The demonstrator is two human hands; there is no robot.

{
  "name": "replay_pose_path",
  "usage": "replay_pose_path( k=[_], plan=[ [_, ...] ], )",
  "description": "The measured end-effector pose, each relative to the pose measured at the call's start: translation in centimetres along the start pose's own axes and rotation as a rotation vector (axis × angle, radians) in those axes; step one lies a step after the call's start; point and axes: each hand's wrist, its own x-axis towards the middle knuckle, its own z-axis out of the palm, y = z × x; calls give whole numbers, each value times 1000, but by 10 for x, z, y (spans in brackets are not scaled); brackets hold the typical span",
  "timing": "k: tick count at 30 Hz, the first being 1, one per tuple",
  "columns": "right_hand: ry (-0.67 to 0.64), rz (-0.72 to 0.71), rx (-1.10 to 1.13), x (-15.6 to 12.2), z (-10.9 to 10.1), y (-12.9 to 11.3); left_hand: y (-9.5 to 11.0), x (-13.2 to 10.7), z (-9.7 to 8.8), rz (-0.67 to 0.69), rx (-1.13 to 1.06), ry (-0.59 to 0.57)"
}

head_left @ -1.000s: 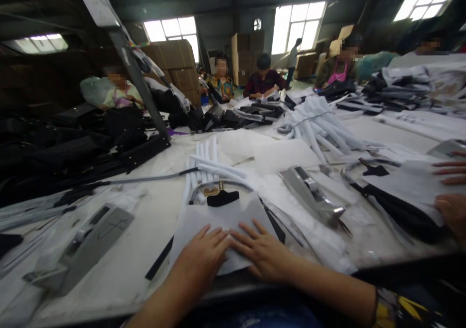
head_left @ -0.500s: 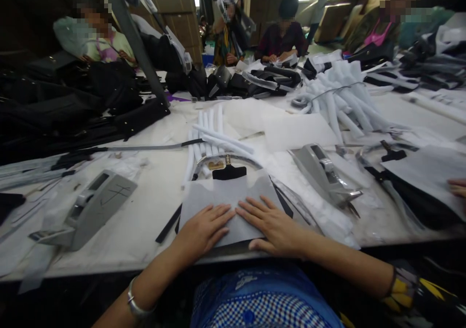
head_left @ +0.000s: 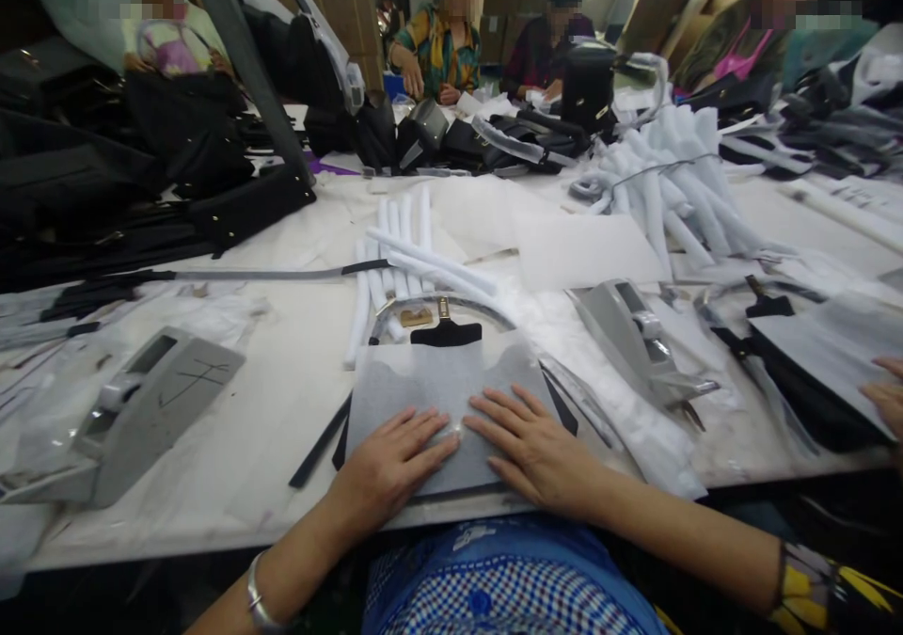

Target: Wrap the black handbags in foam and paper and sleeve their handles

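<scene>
A pale sheet of tissue-like paper covers most of a black handbag lying flat in front of me. My left hand rests on the sheet's lower left with its fingers spread. On the right half, my right hand lies flat, fingers apart. Above the sheet's top edge shows the bag's black tab with a metal clip, framed by a wrapped, arched handle. Black side pieces stick out at left and right. The rest of the bag is hidden beneath the paper.
Grey tape dispensers stand at left and right. White foam tubes lie beyond the bag, with a tied bundle farther right. Black bags pile up at left. A co-worker's hand touches another covered bag at right.
Both my hands stay on the sheet, having shifted slightly, the left a little lower. Across the table, a black bag now stands upright and a co-worker's arm has moved.
</scene>
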Motion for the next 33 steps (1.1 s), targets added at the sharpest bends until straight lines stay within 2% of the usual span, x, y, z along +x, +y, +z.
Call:
replay_pose_path(
  k=[2,6,8,10,14,16,17,22,26,33],
  plan=[
    [-29,9,36,2,-10,-1,0,2,-5,-3,-19,-18],
    [-117,-62,92,8,-30,0,5,10,-20,-38,-93,-151],
    [-116,-96,88,9,-36,0,7,13,-26,-81,-106,-188],
    [-25,-131,49,9,-41,-1,7,13,-27,-120,-124,-179],
    [350,-326,-92,5,-47,-8,3,9,-23,-177,-198,-99],
    [423,-385,-130,2,-48,-12,3,7,-19,-166,-171,-93],
    [395,-373,-137,1,-48,-13,3,6,-18,-147,-137,-104],
    [55,-186,-116,5,-42,-16,8,3,-12,-55,33,-124],
    [1,-107,-152,15,-40,-18,9,1,-10,-13,88,-100],
    [-49,-147,-198,21,-35,-16,9,-1,-4,-11,90,-121]
  ],
)
